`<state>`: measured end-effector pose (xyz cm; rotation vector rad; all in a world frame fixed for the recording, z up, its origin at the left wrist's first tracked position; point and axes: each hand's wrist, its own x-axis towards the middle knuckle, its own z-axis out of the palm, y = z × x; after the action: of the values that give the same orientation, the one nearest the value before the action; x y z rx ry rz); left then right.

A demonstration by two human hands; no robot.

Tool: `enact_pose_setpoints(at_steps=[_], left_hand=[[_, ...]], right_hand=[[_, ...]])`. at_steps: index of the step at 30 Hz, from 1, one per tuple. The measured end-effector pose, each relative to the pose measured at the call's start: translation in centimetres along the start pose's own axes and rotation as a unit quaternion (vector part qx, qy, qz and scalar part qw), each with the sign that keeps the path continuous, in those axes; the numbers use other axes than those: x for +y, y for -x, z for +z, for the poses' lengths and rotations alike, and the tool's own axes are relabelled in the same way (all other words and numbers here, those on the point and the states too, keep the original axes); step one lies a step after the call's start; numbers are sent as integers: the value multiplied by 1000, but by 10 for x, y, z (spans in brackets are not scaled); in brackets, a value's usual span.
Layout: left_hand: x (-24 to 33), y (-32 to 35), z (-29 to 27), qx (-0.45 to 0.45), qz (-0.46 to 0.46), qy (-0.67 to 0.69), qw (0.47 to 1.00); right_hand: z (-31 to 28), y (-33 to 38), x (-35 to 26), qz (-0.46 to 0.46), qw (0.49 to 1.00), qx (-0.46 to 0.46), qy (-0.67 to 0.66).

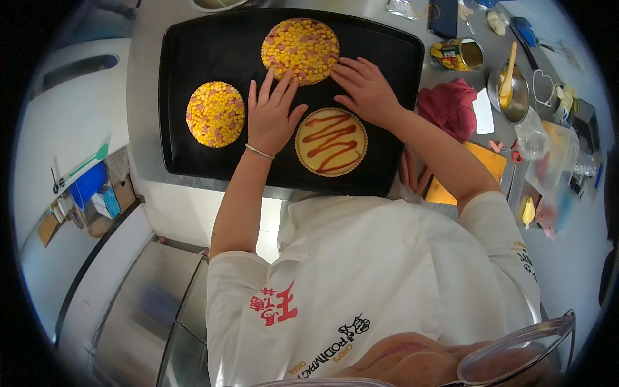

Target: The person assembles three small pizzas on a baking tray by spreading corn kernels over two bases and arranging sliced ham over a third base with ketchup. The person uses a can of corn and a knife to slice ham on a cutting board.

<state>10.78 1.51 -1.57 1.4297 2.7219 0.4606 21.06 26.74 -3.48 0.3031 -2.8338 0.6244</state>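
Observation:
Three round pizza bases with crimped edges lie on a black baking tray (387,155). The far pizza (300,48) is covered with yellow corn and pink diced ham. My left hand (272,115), fingers stretched out, reaches its near left edge. At its right edge my right hand (369,90) rests with the fingers extended, and it holds nothing. Another corn-and-ham pizza (216,114) sits to the left of my left hand. Nearest me is a pale pizza base (331,142) with a reddish-brown zigzag of sauce and no corn on it.
Right of the tray stand an opened can (457,54), a crumpled dark-red cloth (448,108) and a metal bowl (516,97) with a yellow-coated spatula (507,80). An orange board (474,169) and red-handled scissors (516,155) lie nearer. A dark phone (443,18) is at the back.

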Motion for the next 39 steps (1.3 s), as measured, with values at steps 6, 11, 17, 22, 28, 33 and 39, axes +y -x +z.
enact_pose_setpoints(at_steps=[6, 11, 17, 22, 28, 33, 39], left_hand=[[12, -13, -6, 3, 3, 14, 1000], [15, -31, -3, -9, 27, 11, 1000], [18, -27, -16, 61, -51, 163, 983], [46, -40, -43, 77, -248, 737, 624], [69, -47, -55, 31, -213, 894, 393], [68, -45, -45, 44, -316, 868, 381], [38, -14, -46, 54, -382, 843, 376]], right_hand=[[4, -14, -5, -6, 1000, 7, 11], [-6, -20, -2, -5, 1000, 23, 0], [-5, -33, 3, 70, 994, 81, -34], [6, -53, 24, 127, 974, 162, -98], [-26, -9, 13, 372, 845, 110, -369], [-47, 4, 29, 401, 783, 125, -459], [-84, 69, 42, 395, 780, 147, -462]])
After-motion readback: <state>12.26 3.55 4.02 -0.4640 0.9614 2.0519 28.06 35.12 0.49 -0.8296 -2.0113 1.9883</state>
